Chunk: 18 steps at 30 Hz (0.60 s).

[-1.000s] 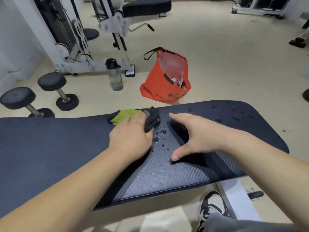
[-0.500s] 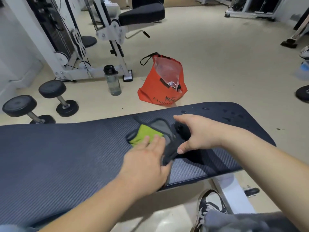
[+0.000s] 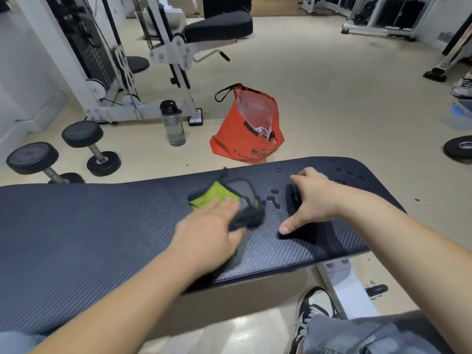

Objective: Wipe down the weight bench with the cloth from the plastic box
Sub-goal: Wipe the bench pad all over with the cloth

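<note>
The cloth [image 3: 231, 198] is a crumpled green-and-grey rag lying mid-bench on the dark ribbed weight bench [image 3: 84, 226], pinned under the flat, open left hand [image 3: 212, 233]. The right hand [image 3: 313, 200] rests spread on the pad just right of it, holding nothing, water droplets [image 3: 272, 199] between them. Loads of bare pad stretches left; the far edge sits near the orange bag [image 3: 245, 134].

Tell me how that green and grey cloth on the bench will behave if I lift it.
Probably floppy: the cloth lies bunched and folded under the left hand. Likely light, being thin. Possibly damp, since droplets sit beside it on the bench.
</note>
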{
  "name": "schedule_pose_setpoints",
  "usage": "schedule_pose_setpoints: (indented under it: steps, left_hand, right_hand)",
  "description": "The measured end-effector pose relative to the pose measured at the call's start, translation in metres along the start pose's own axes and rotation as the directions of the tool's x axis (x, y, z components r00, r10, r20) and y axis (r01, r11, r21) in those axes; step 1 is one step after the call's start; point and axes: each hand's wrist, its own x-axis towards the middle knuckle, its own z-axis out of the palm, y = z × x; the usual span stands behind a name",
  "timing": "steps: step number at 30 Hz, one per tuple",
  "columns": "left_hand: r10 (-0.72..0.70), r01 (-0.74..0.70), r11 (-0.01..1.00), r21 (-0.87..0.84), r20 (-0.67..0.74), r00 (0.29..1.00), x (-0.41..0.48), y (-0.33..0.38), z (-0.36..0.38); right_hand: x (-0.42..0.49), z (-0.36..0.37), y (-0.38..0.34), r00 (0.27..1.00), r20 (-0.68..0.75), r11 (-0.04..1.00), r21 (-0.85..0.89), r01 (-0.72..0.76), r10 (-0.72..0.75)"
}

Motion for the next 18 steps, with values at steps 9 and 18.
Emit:
schedule_pose_setpoints:
  steps: [9, 18]
  left_hand:
    - [0.011, -0.010, 0.999, 0.036, -0.043, 0.999, -0.017, 0.018, 0.006]
    - [-0.252, 0.257, 0.966, 0.030, -0.109, 0.962, 0.013, 0.001, 0.000]
  right_hand:
    - [0.008, 0.009, 0.017, 0.995, 0.003, 0.995, -0.016, 0.101, -0.101]
    - [0.021, 0.021, 0.025, 0.994, -0.017, 0.990, -0.087, 0.108, -0.110]
